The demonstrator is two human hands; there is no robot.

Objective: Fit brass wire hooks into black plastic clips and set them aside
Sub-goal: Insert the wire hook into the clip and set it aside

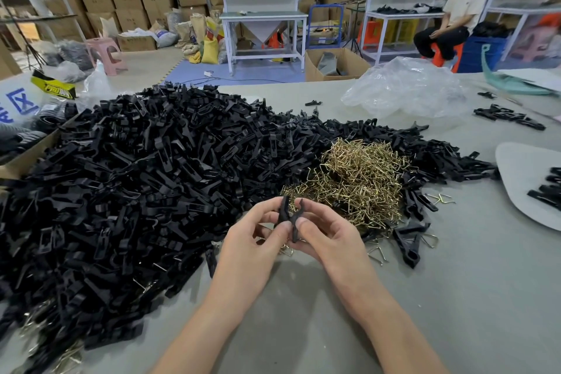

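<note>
Gripping one black clip (290,218) in both hands, low over the grey table (303,313).

The left hand (258,240) and right hand (329,237) are each pinching a half of the clip, just in front of the heap of brass hooks (361,179); whether a hook is seated cannot be told. In my judgement, the halves are needing square alignment before a hook is pressed home. A cardboard box (28,158) at the left edge is holding dark parts; a floor box (315,70) is holding grey pieces; a pale tray (522,167) is carrying several clips.
</note>
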